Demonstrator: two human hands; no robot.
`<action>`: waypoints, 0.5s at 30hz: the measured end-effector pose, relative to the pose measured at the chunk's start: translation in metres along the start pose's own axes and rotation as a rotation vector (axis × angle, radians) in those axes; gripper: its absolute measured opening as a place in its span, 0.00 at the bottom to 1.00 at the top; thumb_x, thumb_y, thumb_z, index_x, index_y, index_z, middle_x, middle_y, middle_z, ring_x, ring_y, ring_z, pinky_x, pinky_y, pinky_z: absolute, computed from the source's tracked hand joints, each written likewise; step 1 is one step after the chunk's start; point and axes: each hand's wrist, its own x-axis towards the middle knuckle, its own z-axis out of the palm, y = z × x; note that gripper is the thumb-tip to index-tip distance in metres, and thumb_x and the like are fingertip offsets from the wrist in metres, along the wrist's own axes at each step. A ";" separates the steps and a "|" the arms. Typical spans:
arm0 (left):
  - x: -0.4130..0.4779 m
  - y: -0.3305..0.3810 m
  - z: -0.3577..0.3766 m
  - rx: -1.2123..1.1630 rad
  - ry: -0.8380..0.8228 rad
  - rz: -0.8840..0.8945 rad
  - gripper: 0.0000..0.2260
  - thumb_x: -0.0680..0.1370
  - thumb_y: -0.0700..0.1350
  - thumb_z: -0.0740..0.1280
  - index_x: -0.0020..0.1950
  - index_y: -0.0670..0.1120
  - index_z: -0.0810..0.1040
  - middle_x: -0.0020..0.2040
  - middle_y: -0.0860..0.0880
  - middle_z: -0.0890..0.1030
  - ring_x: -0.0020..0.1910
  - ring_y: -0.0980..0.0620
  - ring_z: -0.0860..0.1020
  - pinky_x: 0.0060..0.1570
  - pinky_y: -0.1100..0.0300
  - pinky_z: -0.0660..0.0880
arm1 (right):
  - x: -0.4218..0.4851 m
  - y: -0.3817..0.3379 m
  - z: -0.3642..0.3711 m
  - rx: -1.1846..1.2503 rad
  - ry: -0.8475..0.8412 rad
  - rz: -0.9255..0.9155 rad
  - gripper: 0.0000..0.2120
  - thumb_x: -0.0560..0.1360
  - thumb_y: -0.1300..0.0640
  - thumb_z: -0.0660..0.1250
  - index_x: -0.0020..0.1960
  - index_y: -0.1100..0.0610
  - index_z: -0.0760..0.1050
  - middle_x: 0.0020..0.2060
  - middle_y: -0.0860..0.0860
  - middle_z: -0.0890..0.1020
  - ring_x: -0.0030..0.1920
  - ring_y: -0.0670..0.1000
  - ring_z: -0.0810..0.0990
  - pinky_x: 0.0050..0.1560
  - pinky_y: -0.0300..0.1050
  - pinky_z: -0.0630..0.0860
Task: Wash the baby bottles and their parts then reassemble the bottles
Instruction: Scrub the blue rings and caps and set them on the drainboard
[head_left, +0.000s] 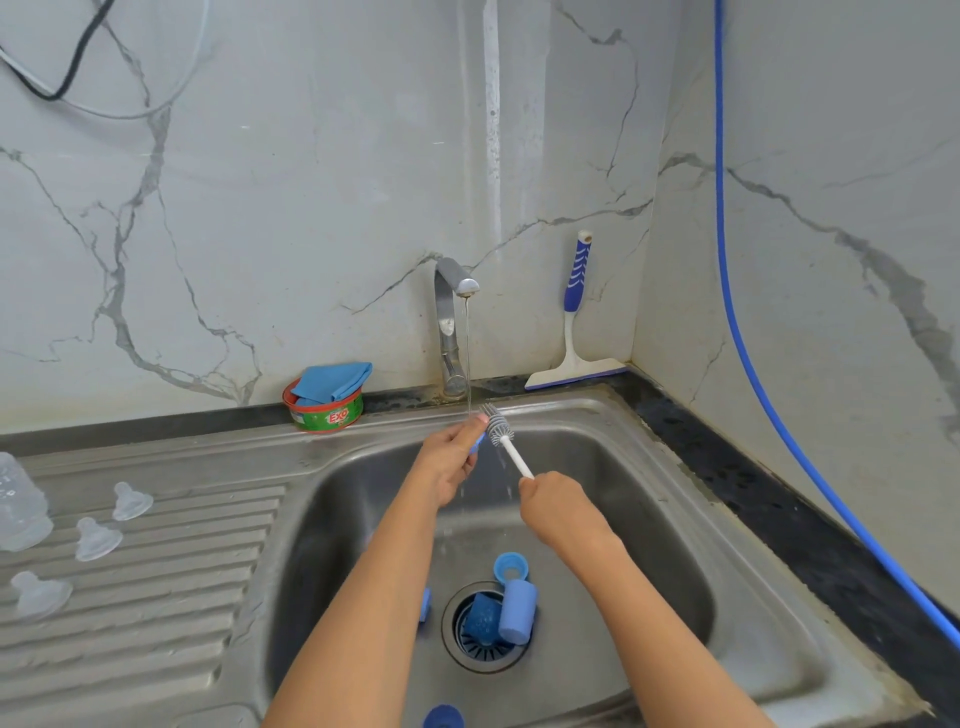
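Scrubbing a small blue part (476, 445), pinched in the left grip (453, 460), with the brush (500, 427) clutched in the right grip (558, 506). Likely washed: teats (132, 501), bottle (21, 512) beside the sink (675, 545). Left: blue caps (517, 610) in sink, then putting together.
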 end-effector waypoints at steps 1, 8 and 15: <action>-0.001 0.002 -0.003 -0.023 -0.020 -0.005 0.11 0.75 0.50 0.72 0.50 0.43 0.81 0.42 0.49 0.77 0.38 0.56 0.72 0.40 0.66 0.74 | -0.001 0.000 -0.001 0.031 0.014 0.014 0.17 0.83 0.61 0.47 0.63 0.64 0.70 0.47 0.56 0.76 0.43 0.54 0.68 0.42 0.44 0.67; 0.002 0.000 -0.017 -0.186 0.083 -0.023 0.10 0.73 0.43 0.74 0.48 0.38 0.79 0.42 0.46 0.80 0.38 0.55 0.76 0.39 0.67 0.77 | 0.004 0.003 0.006 -0.084 -0.071 -0.011 0.12 0.82 0.53 0.50 0.46 0.57 0.67 0.32 0.50 0.66 0.30 0.46 0.63 0.31 0.39 0.62; 0.002 0.009 -0.015 -0.227 -0.002 -0.077 0.06 0.80 0.38 0.61 0.46 0.37 0.74 0.44 0.40 0.77 0.38 0.51 0.74 0.31 0.66 0.75 | 0.000 0.000 0.004 -0.128 -0.101 -0.067 0.12 0.82 0.53 0.50 0.48 0.57 0.68 0.32 0.51 0.66 0.30 0.47 0.63 0.31 0.39 0.62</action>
